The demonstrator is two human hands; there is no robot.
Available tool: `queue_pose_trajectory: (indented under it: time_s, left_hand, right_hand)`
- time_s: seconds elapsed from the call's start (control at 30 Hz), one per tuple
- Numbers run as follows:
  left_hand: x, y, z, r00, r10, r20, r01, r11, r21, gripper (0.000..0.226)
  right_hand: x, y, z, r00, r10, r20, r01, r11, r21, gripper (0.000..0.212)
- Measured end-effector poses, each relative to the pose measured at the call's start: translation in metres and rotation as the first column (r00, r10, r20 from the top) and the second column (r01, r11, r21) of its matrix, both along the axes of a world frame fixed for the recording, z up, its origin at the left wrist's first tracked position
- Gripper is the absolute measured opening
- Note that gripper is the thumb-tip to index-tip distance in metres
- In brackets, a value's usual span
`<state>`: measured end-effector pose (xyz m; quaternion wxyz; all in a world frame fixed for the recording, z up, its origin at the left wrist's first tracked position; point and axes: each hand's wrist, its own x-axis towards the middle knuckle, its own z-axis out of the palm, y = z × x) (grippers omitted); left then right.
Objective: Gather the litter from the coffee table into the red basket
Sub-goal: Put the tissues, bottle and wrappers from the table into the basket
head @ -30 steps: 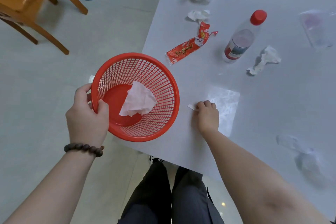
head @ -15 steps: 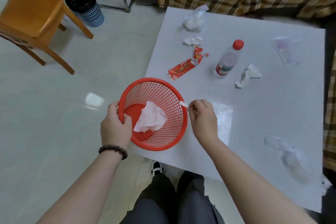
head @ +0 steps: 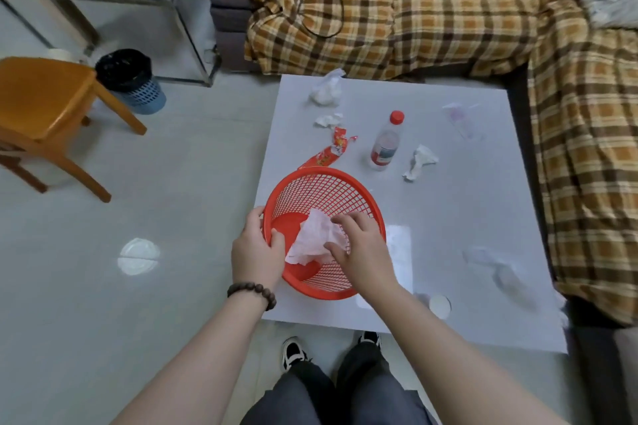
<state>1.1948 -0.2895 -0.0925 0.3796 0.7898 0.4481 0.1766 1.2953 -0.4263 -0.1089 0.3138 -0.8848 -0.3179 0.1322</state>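
Red mesh basket (head: 345, 193) tilted over the table's (head: 466, 217) left edge, clamped at its near-left rim by the left hand (head: 257, 252), thumb inside. Crumpled tissue (head: 316, 240) lying within, under the right hand (head: 362, 248), fingers spread loose, gripping nothing. Beyond on the table: red wrapper (head: 328, 153), bottle (head: 386, 143), more tissue wads (head: 419, 160).
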Motion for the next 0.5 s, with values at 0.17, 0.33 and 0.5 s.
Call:
queue_pose_trajectory:
  time_s: [0.17,0.33,0.5]
  left_hand:
    - [0.003,-0.011,-0.005,0.999,-0.040,-0.018,0.040,0.999,-0.012,0.033]
    - [0.003,-0.032,-0.018,0.999,0.010,-0.043,-0.010,1.000,0.000,0.033]
    - [0.006,-0.071,-0.038,0.992,0.105,-0.071,-0.100,0.993,0.067,0.033]
  right_hand:
    - [0.012,-0.086,-0.007,0.985,-0.174,0.020,0.175,0.979,-0.105,0.040]
    - [0.022,-0.173,-0.051,0.967,-0.236,-0.096,0.189,0.917,-0.352,0.049]
    - [0.037,-0.215,-0.105,0.977,-0.154,-0.151,0.063,0.873,-0.484,0.069]
